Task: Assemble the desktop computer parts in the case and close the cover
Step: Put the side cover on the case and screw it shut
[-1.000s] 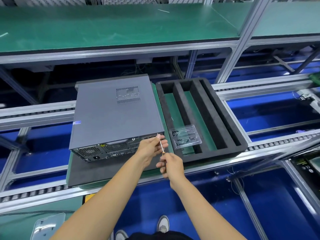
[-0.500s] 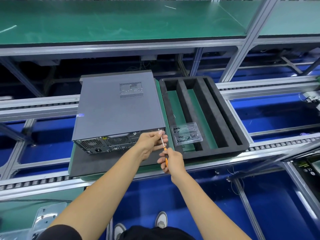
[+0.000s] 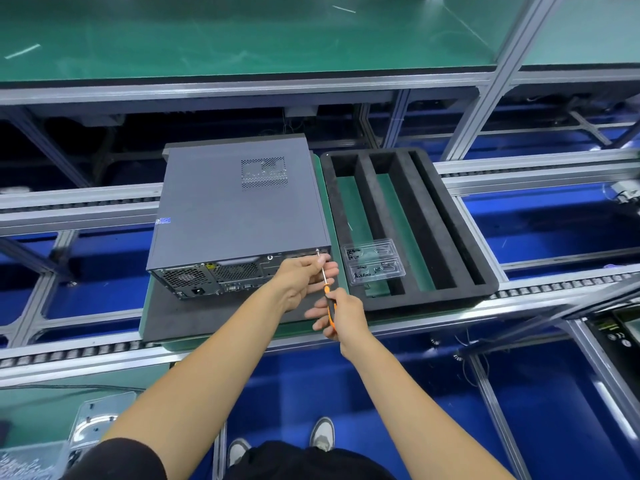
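A grey desktop computer case [image 3: 239,209] lies flat on a dark mat [image 3: 180,320], its cover on and its rear panel with fan grilles facing me. My right hand [image 3: 341,315] grips the orange handle of a screwdriver [image 3: 326,285], whose tip meets the upper right corner of the rear panel. My left hand [image 3: 304,277] pinches the screwdriver's metal shaft near the tip, fingers curled against the case's rear edge. The screw itself is too small to make out.
A black foam tray [image 3: 485,271] with long slots sits right of the case, holding two clear plastic blister packs [image 3: 374,263]. Both rest on a roller conveyor [image 3: 554,282]. A green shelf [image 3: 242,36] runs above. Clear plastic parts [image 3: 93,420] lie at lower left.
The camera view has shifted slightly. My right hand has turned a little on the screwdriver handle while the tip stays at the case's rear corner; my left hand keeps hold of the shaft.
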Tool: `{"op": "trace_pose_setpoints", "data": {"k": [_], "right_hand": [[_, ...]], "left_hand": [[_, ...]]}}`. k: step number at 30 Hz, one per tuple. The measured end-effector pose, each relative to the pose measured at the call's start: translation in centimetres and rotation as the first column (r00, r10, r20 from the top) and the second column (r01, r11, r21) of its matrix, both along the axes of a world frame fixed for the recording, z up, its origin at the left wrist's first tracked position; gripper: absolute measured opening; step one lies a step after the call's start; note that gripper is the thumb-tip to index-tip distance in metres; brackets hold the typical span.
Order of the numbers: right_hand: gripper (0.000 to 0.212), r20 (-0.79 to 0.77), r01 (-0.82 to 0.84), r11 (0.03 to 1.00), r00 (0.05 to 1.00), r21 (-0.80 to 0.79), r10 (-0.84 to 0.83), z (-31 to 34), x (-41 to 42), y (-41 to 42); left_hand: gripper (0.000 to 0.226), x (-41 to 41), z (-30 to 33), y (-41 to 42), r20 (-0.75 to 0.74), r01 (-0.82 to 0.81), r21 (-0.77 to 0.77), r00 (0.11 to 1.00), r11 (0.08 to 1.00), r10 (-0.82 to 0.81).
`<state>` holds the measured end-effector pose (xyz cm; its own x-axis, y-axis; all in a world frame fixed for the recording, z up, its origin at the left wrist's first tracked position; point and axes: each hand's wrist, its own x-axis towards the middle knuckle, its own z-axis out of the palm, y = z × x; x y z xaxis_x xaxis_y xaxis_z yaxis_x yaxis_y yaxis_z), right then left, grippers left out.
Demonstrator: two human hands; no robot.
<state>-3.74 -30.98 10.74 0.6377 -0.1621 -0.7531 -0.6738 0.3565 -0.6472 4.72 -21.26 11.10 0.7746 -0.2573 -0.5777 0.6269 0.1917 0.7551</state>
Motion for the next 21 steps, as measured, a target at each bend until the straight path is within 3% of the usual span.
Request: {"op": "trace_pose_setpoints", "data": {"k": [3,8,12,17,21], "right_hand": [[0.028,0.018,-0.006,1.0,1.0,0.02,0.006,-0.1,-0.2,0.1],[0.014,0.141,0.036,0.985,0.99,-0.166,-0.012,-0.6,-0.7,-0.3],[0.019,0.031,0.013,0.999,0.999,-0.035,-0.012,0.0,-0.2,0.2],[0.03,-0.004,0.006,0.998,1.0,0.064,-0.006,-0.2,0.0,0.6],[0.011,0.121,0.015,0.99,0.993,-0.144,0.002,-1.0,-0.5,0.3]], "left_hand": [[0.016,0.1,0.2,0.0,-0.015,-0.005,0.017,1.0,1.0,0.005],[0.015,0.2,-0.1,-0.6,-0.024,-0.105,0.087,0.994,0.991,0.108],[0.025,-0.2,-0.4,-0.8,0.016,-0.16,0.099,0.987,0.982,0.159],[0.018,-0.4,-0.2,0.0,-0.021,-0.043,0.0,0.999,0.999,0.042],[0.019,0.0,0.0,-0.3,-0.028,-0.076,0.081,0.997,0.994,0.078]]}}
